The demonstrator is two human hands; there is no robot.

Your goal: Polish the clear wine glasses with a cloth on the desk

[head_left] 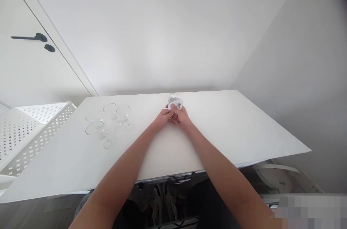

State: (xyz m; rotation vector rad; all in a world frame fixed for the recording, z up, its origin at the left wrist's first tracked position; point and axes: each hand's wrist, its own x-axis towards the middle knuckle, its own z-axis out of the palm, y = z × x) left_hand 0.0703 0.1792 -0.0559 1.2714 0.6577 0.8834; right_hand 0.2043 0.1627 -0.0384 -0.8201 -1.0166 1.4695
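Note:
A clear stemmed glass [174, 98] stands near the far middle of the white table [230, 131], with a white cloth [176, 106] wrapped at its bowl. My left hand [163, 117] is closed around the lower part of the glass. My right hand [181, 116] presses the cloth against the glass with closed fingers. Both hands touch each other at the stem.
Several empty stemmed glasses [108, 120] stand together on the table's left part. A white perforated rack [29, 131] sits left of the table. A white door with a black handle [35, 37] is at the far left. A white stool [276, 175] shows below right.

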